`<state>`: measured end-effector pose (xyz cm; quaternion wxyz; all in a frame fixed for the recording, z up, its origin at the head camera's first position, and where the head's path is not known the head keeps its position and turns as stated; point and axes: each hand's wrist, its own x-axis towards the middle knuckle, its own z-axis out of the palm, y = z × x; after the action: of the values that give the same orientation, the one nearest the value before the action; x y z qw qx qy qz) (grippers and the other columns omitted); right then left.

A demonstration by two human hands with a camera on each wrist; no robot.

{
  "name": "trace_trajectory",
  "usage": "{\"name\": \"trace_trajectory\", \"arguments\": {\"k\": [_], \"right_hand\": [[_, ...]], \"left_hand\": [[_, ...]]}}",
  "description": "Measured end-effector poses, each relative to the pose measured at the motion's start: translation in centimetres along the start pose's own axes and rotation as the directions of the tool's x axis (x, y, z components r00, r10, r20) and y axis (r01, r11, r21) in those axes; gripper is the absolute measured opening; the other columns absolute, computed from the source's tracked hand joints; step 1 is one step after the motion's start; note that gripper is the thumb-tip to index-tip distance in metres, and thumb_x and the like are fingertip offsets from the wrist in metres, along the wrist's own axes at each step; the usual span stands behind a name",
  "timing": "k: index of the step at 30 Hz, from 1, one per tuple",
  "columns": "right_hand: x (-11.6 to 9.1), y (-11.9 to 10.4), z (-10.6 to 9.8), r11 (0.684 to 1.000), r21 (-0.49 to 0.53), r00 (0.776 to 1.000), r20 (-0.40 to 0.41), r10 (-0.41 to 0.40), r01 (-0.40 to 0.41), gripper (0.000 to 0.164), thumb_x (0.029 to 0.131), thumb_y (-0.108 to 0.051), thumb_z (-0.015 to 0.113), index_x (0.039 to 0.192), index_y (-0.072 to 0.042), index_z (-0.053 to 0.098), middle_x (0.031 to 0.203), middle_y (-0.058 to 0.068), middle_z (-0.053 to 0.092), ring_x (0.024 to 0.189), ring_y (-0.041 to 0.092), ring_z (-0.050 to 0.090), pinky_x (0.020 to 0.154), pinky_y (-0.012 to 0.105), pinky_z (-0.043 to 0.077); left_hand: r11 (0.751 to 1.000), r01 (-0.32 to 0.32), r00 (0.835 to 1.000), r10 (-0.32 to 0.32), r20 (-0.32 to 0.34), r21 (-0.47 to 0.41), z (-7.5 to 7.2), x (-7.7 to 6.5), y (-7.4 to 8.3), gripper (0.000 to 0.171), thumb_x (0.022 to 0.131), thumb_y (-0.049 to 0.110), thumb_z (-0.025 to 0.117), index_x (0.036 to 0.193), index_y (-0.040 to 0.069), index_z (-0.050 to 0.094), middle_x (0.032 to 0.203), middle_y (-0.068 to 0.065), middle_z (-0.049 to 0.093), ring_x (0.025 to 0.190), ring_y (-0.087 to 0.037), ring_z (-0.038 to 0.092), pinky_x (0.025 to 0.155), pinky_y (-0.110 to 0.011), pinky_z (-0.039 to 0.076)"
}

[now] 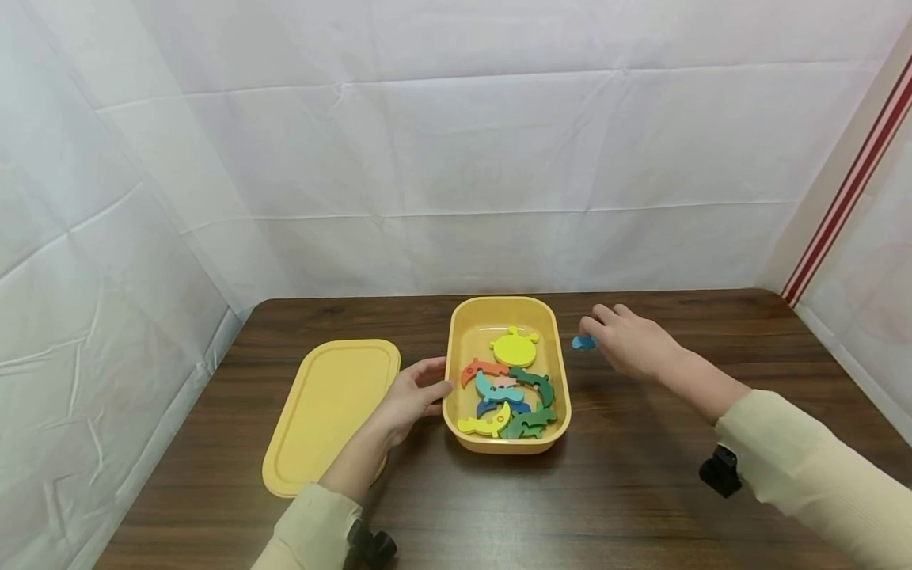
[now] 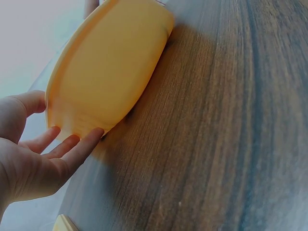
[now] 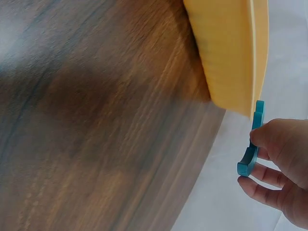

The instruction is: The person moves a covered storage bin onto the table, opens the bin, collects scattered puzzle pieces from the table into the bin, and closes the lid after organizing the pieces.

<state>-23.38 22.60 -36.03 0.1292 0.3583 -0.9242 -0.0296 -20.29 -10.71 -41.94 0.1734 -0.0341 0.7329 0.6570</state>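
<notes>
A yellow plastic container stands on the table with several flat animal-shaped pieces inside. Among them are a round yellow turtle, an orange piece, a light blue piece and green pieces. My left hand is at the container's left side. Its fairly straight fingers touch the outer wall, the thumb by the rim. To the right of the container, my right hand pinches a small blue toy piece between thumb and fingers, held above the table; its kind is unclear.
A flat yellow lid lies on the dark wooden table, left of the container and partly behind my left forearm. White sheeting hangs behind the table and along both sides.
</notes>
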Motion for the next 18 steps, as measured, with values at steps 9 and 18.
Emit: {"name": "trace_trajectory", "arguments": {"k": [9,18], "right_hand": [[1.4,-1.4,-0.7,0.999,-0.001,0.999,-0.011,-0.041,0.041,0.018,0.084,-0.005,0.064,0.099,-0.008,0.055,0.088,0.008,0.049,0.069,0.022,0.045,0.050,0.026,0.041],[2.5,-3.3,-0.8,0.995,0.000,0.995,-0.005,-0.100,0.100,0.017,0.084,-0.007,0.064,0.100,-0.010,0.057,0.090,0.007,0.051,0.070,0.020,0.045,0.050,0.024,0.041]], "left_hand": [[1.000,0.002,1.000,-0.002,0.004,0.002,-0.1,0.0,0.2,0.050,0.089,0.011,0.058,0.136,0.007,0.042,0.137,-0.016,0.043,0.107,-0.027,0.057,0.080,-0.038,0.054],[1.000,-0.005,1.000,0.005,-0.013,0.002,0.1,-0.2,0.2,0.048,0.088,0.011,0.059,0.134,0.007,0.045,0.134,-0.015,0.046,0.103,-0.024,0.059,0.079,-0.037,0.055]]}}
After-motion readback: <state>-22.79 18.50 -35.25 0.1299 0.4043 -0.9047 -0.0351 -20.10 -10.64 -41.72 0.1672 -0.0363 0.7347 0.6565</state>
